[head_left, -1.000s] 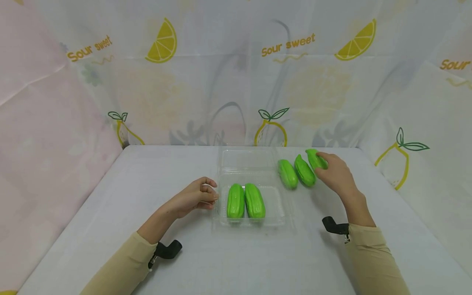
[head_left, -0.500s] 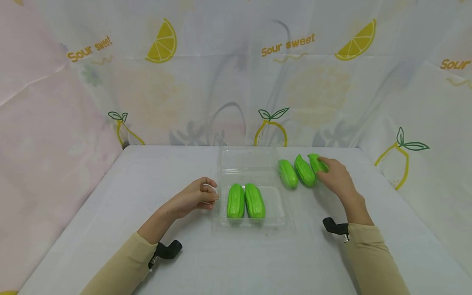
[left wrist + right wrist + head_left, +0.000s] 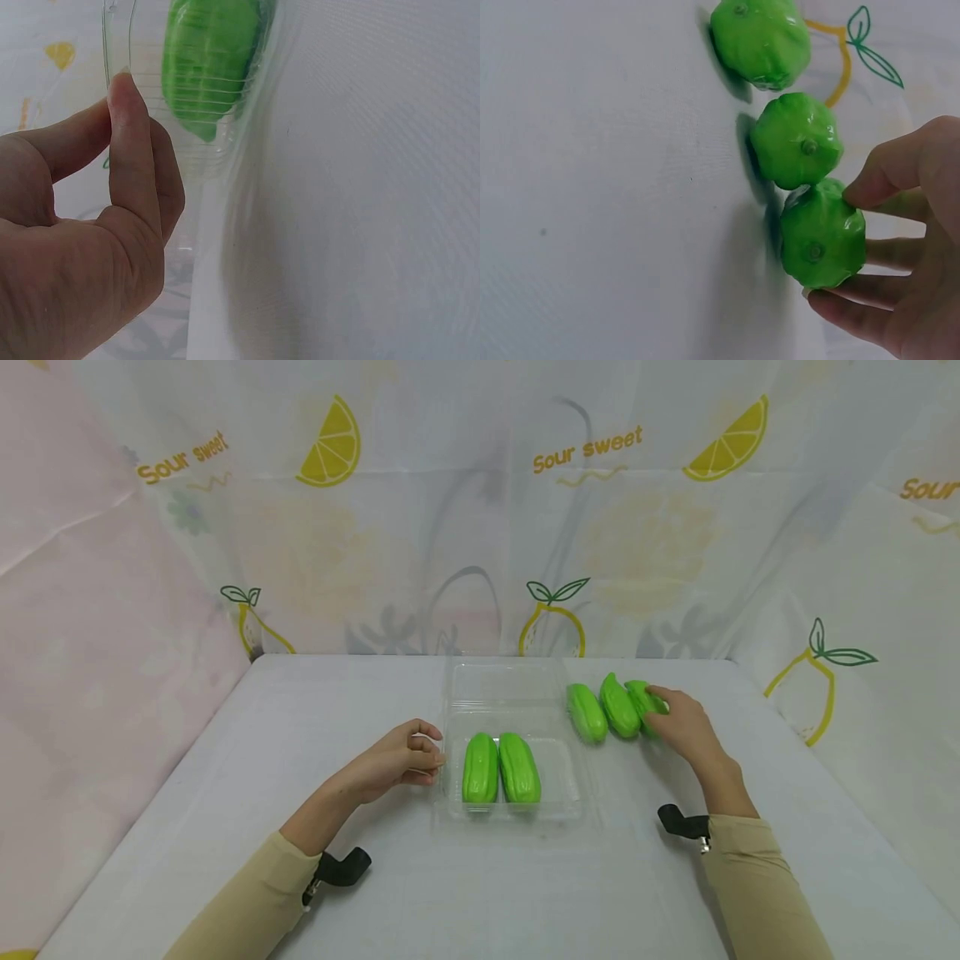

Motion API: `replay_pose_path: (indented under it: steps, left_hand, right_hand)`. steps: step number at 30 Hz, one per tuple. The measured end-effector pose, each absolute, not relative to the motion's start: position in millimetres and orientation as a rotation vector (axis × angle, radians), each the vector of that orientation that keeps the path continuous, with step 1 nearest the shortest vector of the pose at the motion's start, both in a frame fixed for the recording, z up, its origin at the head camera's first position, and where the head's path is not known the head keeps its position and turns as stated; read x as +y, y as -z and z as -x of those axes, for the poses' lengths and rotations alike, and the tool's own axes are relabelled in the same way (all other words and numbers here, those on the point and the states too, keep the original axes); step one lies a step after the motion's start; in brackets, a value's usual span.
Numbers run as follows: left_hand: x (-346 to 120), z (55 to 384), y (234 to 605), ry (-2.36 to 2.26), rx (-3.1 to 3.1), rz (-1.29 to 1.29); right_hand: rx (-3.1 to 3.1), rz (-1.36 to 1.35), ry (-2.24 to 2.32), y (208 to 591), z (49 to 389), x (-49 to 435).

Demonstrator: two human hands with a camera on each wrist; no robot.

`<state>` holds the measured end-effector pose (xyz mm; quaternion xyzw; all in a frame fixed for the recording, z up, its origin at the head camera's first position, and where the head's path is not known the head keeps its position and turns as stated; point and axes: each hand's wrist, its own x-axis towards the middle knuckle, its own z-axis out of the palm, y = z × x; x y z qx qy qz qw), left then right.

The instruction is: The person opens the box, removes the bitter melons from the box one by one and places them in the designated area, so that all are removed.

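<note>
My right hand (image 3: 686,727) holds the rightmost green ribbed gourd (image 3: 821,236), thumb on one side and fingers on the other. Beside it lie two more gourds, a middle one (image 3: 619,708) with a pointed tip and a left one (image 3: 587,713); in the right wrist view the held gourd meets the middle one. A clear plastic clamshell container (image 3: 566,777) stands open at the centre, with a left gourd (image 3: 480,768) and a right gourd (image 3: 520,768) side by side in its base. My left hand (image 3: 393,758) pinches the container's left rim between thumb and finger.
The container's hinged lid (image 3: 506,683) lies back toward the rear of the white-covered table (image 3: 300,710). A printed cloth (image 3: 420,527) with lemons hangs behind and along the sides. Each wrist wears a black camera mount (image 3: 345,867).
My right hand has drawn the rightmost gourd slightly toward me and up against the middle one. The left hand and the container have stayed put.
</note>
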<state>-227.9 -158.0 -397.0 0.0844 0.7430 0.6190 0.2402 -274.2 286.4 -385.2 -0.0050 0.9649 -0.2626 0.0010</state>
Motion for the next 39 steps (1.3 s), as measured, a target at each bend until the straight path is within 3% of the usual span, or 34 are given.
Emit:
replay_pose_path:
  steps: [39]
  left_hand:
    - [-157.1, 227.4, 396.7, -1.698, 2.028, -0.229]
  right_hand:
    - [2.980, -0.026, 0.849, 380.9, 270.8, 282.6]
